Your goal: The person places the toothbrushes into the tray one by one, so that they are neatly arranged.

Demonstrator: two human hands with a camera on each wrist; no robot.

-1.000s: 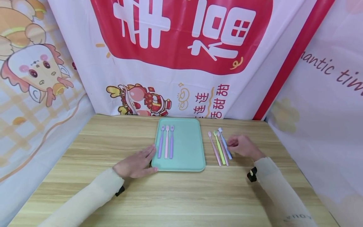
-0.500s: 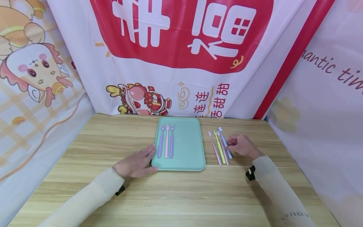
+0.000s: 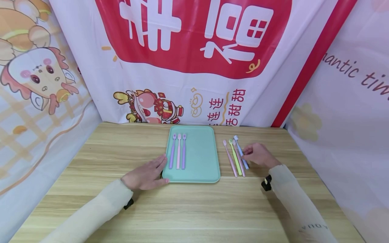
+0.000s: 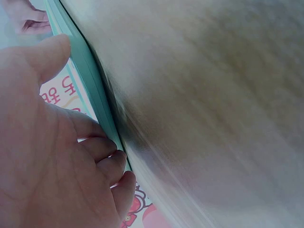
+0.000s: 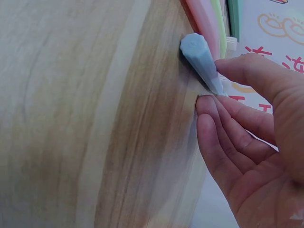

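On the left half of the green tray (image 3: 202, 158) lie two purple toothbrushes (image 3: 172, 153) with a pink toothbrush (image 3: 178, 153) between them. My left hand (image 3: 146, 173) rests against the tray's left edge, fingers extended; the left wrist view shows the thumb and fingertips along the rim (image 4: 90, 66). Right of the tray, my right hand (image 3: 258, 154) pinches a blue toothbrush (image 5: 202, 59) by its handle, thumb on one side and fingers on the other. Beside it, on the table, lie a yellow-green toothbrush (image 3: 235, 160) and two pink ones, the outer pink toothbrush (image 3: 230, 158) nearest the tray.
The wooden table (image 3: 194, 212) ends at the back against a hanging red and white cloth (image 3: 188, 40). Printed cloths also hang at the left (image 3: 39, 84) and right (image 3: 349, 111). A black wrist device (image 3: 266, 183) sits on the right sleeve.
The right wrist and forearm have shifted slightly left and away from me, while the fingers stay at the blue toothbrush. The left hand, tray and other toothbrushes look unmoved.
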